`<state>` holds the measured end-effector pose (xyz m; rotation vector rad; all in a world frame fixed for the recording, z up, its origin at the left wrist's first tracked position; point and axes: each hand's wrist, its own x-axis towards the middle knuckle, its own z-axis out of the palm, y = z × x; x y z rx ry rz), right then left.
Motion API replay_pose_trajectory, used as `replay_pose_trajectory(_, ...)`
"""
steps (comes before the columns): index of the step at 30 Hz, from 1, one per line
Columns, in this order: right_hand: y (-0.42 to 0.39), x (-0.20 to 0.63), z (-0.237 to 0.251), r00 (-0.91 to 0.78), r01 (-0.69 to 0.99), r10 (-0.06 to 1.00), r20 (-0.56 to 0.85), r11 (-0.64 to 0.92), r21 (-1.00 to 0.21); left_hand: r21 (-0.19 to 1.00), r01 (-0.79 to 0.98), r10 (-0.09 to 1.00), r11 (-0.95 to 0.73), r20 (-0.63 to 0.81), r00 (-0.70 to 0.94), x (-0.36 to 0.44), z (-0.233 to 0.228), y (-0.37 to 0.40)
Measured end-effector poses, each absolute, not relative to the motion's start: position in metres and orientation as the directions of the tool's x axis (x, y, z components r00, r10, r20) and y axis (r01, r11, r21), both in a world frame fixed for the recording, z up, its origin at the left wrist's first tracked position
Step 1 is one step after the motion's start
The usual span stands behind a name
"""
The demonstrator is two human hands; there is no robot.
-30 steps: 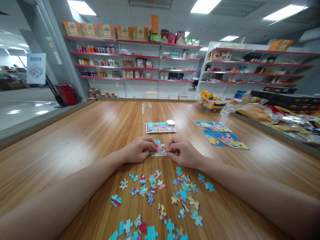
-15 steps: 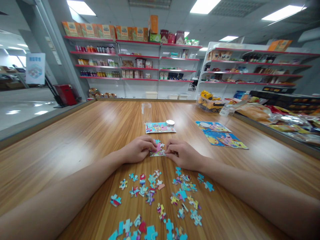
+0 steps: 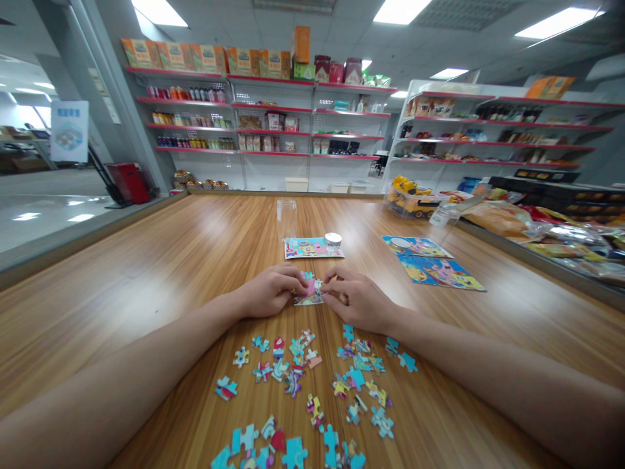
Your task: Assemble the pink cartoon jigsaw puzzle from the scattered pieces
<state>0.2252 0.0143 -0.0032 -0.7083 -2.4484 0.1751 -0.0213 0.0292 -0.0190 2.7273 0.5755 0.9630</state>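
Observation:
A small, partly joined jigsaw puzzle (image 3: 309, 298) with a pink figure lies flat on the table. My left hand (image 3: 271, 290) is closed, its bent fingertips pressing on the puzzle's left side and hiding part of it. At the right edge, my right hand (image 3: 359, 298) pinches a small puzzle piece (image 3: 321, 286), mostly covered by the fingers. Closer to me are many loose jigsaw pieces (image 3: 295, 451), mostly light blue with some red, yellow and purple. Just beyond my hands lies a printed picture card (image 3: 305, 248), with a round white lid (image 3: 333, 239) on its right end.
A clear jar (image 3: 286, 219) stands behind the card. To the right lie two blue picture sheets (image 3: 442, 272), one bearing another lid (image 3: 400, 243). Farther right are a bin with yellow toy vehicles (image 3: 413, 198) and packaged snacks (image 3: 561, 233). Stocked shelves (image 3: 273, 107) rise beyond the table.
My right hand's fingertips have shifted slightly up and left along the puzzle's right edge. My left hand stays on the puzzle, and the loose pieces keep their places.

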Motion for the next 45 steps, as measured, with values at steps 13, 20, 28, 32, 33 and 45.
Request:
replay_pose_trajectory(13,0.013,0.225,-0.001,-0.723,0.411,0.483,0.493,0.875,-0.255,0.301,0.284,0.409,-0.91,0.548,0.729,-0.021,-0.018,0.028)
replay_pose_trajectory(20,0.012,0.225,0.0,-0.724,0.441,0.516,0.459,0.857,-0.268,0.303,0.296,0.419,-0.906,0.545,0.726,-0.021,-0.018,0.028)
replay_pose_trajectory(28,0.007,0.224,0.006,-0.743,0.527,0.54,0.395,0.836,-0.15,0.297,0.297,0.416,-0.907,0.538,0.733,-0.02,-0.018,0.028)
replay_pose_trajectory(32,0.002,0.223,0.01,-0.745,0.587,0.583,0.325,0.804,-0.095,0.296,0.3,0.418,-0.907,0.542,0.729,-0.019,-0.019,0.027)
replay_pose_trajectory(33,0.002,0.223,0.01,-0.742,0.595,0.592,0.314,0.798,-0.097,0.296,0.3,0.418,-0.907,0.543,0.728,-0.019,-0.019,0.027)
replay_pose_trajectory(45,-0.067,0.212,0.044,-0.718,0.197,0.59,0.37,0.682,-0.705,0.329,0.268,0.417,-0.905,0.567,0.711,-0.018,-0.017,0.027)
